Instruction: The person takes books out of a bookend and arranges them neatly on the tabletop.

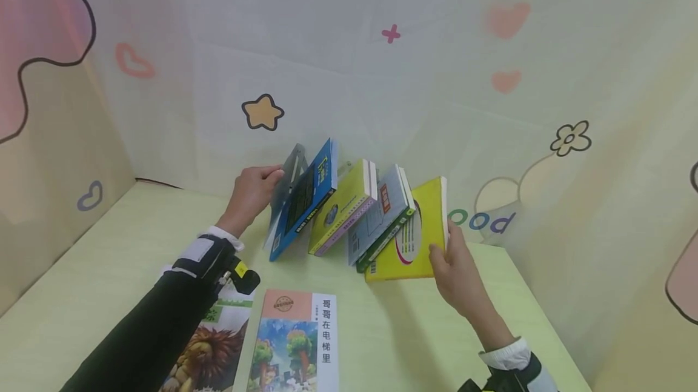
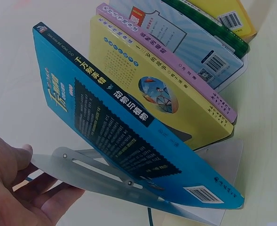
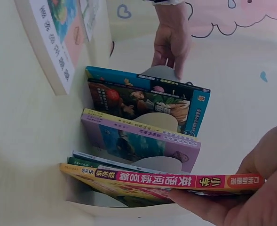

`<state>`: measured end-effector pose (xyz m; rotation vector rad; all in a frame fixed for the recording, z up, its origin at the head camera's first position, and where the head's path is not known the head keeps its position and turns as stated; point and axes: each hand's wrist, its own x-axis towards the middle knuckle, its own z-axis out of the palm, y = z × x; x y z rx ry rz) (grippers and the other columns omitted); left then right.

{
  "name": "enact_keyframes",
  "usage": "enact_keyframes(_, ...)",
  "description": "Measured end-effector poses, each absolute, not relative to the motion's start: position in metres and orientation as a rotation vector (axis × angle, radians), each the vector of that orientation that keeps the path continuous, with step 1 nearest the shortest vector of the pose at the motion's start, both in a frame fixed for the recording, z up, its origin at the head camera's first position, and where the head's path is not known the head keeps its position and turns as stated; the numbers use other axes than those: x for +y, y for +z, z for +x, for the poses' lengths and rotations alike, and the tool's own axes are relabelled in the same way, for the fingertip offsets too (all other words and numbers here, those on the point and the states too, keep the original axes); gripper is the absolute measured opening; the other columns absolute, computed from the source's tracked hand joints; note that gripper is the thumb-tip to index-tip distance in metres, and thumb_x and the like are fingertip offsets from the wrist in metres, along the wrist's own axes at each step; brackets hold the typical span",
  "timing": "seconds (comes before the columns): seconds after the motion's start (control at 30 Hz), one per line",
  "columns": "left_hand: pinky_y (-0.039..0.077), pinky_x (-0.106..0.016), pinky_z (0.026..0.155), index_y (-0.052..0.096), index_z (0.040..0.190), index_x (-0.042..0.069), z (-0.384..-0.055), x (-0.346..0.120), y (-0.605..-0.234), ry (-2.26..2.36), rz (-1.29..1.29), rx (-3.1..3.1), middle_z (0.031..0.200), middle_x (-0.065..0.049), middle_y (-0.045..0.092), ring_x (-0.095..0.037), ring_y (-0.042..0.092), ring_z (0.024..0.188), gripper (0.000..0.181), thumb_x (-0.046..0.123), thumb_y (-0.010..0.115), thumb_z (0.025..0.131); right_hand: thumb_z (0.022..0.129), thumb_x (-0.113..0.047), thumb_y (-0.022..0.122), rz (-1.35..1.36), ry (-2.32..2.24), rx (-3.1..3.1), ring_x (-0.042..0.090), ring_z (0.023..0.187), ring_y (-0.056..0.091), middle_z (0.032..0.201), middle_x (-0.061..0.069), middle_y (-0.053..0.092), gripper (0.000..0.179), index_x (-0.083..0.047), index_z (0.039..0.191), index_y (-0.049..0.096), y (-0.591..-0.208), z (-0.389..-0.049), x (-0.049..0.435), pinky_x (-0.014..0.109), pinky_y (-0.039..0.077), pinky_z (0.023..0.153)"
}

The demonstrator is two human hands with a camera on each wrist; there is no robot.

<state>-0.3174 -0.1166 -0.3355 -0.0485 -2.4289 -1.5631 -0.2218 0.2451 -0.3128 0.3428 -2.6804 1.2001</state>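
Note:
My left hand (image 1: 248,199) pinches the upper edge of a grey metal end plate (image 2: 58,170) of a book rack, thumb on one side and fingers on the other. Right beside that plate leans a blue book (image 2: 124,113). Further right, a yellow and a purple book (image 2: 185,75), then a light blue book (image 1: 377,219) and a green-spined book (image 1: 384,240), tilt between grey dividers (image 3: 159,123). At the right end, my right hand (image 1: 460,274) grips a yellow book (image 1: 433,213) with a pink-red spine (image 3: 152,179) by its outer edge.
Two books lie flat on the pale green table (image 1: 447,343) in front: one with a lion cover (image 1: 209,349), partly under the left forearm, and a pink-and-white one (image 1: 326,374). A patterned curtain (image 1: 338,77) hangs close behind the rack.

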Motion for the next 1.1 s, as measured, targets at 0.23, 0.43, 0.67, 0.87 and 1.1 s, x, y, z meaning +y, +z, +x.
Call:
enact_keyframes(0.23, 0.054, -0.045, 0.094, 0.058, 0.145, 0.001, -0.315, -0.118, -0.335, -1.576, -0.046, -2.424, 0.144, -0.019, 0.058, -0.036, 0.06, 0.126, 0.042, 0.024, 0.052, 0.11, 0.108, -0.009, 0.048, 0.269, 1.132, -2.682, 0.036, 0.098, 0.07, 0.135, 0.027, 0.06, 0.057, -0.005, 0.158, 0.019, -0.325, -0.204, 0.242, 0.037, 0.063, 0.072)
enact_keyframes(0.43, 0.054, -0.039, 0.084, 0.057, 0.145, 0.002, -0.315, -0.12, -0.333, -1.571, -0.038, -2.432, 0.144, -0.019, 0.059, -0.036, 0.062, 0.121, 0.042, 0.025, 0.052, 0.11, 0.109, -0.008, 0.047, 0.322, 1.067, -2.609, 0.036, 0.1, 0.071, 0.139, 0.028, 0.058, 0.054, -0.004, 0.157, 0.022, -0.337, -0.193, 0.241, 0.033, 0.063, 0.068)
enact_keyframes(0.67, 0.048, -0.031, 0.074, 0.058, 0.145, 0.002, -0.318, -0.118, -0.336, -1.572, -0.036, -2.424, 0.144, -0.019, 0.059, -0.034, 0.063, 0.115, 0.042, 0.025, 0.051, 0.111, 0.11, -0.008, 0.045, 0.287, 1.043, -2.574, 0.033, 0.093, 0.07, 0.134, 0.028, 0.061, 0.05, -0.001, 0.156, 0.025, -0.338, -0.183, 0.243, 0.029, 0.06, 0.065)
enact_keyframes(0.87, 0.043, -0.029, 0.062, 0.059, 0.144, 0.002, -0.32, -0.115, -0.339, -1.564, -0.041, -2.403, 0.14, -0.02, 0.062, -0.033, 0.062, 0.098, 0.041, 0.025, 0.052, 0.11, 0.111, -0.01, 0.042, 0.177, 1.037, -2.647, 0.031, 0.091, 0.07, 0.134, 0.028, 0.062, 0.049, -0.002, 0.156, 0.025, -0.323, -0.168, 0.241, 0.029, 0.059, 0.065)
enact_keyframes(1.1, 0.044, -0.028, 0.06, 0.06, 0.142, 0.001, -0.32, -0.115, -0.34, -1.565, -0.036, -2.388, 0.137, -0.02, 0.064, -0.032, 0.062, 0.09, 0.04, 0.024, 0.053, 0.11, 0.112, -0.014, 0.039, 0.036, 1.074, -2.744, 0.031, 0.095, 0.07, 0.138, 0.023, 0.059, 0.051, -0.005, 0.159, 0.021, -0.304, -0.149, 0.238, 0.034, 0.063, 0.073)
